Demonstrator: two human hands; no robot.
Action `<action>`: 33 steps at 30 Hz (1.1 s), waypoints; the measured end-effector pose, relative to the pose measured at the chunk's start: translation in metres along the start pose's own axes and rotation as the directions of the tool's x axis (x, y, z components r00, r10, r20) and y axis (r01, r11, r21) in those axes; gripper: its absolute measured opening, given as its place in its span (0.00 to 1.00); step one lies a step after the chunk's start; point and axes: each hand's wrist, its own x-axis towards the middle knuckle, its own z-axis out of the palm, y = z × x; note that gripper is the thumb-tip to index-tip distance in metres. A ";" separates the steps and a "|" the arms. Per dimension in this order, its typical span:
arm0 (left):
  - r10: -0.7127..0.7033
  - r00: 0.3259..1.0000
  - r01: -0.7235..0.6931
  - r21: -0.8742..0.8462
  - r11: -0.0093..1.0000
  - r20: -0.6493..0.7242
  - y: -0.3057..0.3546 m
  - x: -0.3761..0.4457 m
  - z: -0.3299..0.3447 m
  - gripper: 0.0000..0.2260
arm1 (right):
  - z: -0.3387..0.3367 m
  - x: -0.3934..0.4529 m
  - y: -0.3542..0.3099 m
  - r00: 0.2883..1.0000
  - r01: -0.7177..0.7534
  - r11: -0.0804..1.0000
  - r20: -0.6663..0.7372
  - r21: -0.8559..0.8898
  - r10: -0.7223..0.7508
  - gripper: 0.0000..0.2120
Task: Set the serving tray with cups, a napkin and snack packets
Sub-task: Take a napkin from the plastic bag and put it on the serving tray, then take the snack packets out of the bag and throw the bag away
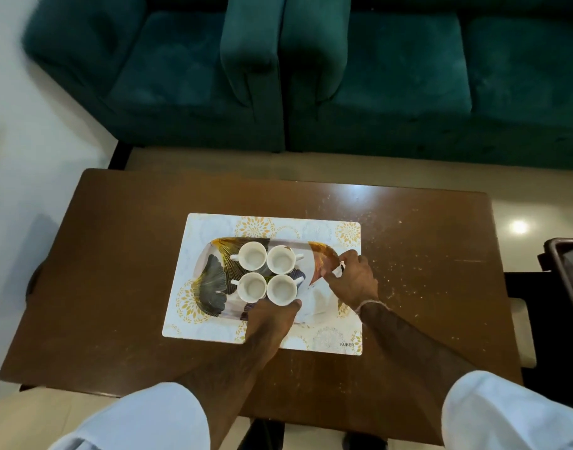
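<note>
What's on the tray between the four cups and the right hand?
In the head view, a white napkin lies on the tray right of the cups. The right hand pinches its far edge; the left hand touches the near-right cup.

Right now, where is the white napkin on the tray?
In the head view, the napkin lies on the right part of the tray, just right of the four cups, with the right hand pinching its far edge.

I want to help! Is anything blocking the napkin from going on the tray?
Nothing visible does. The right hand already holds the white napkin over the tray's right end, and the four cups sit apart, further left.
</note>
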 end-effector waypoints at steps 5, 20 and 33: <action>-0.245 0.943 0.252 -0.001 0.968 0.226 0.031 -0.019 -0.028 0.23 | -0.037 -0.009 -0.016 0.999 0.036 0.999 0.021 0.004 -0.036 0.27; 0.556 0.829 -0.467 0.471 0.748 -0.061 0.254 -0.121 -0.077 0.24 | -0.244 -0.052 -0.034 0.973 0.160 0.982 -0.183 0.100 -0.140 0.29; 0.882 0.387 -0.887 0.367 0.278 0.268 0.410 -0.241 0.009 0.30 | -0.419 -0.092 0.077 0.888 0.180 0.973 -0.450 0.141 -0.099 0.28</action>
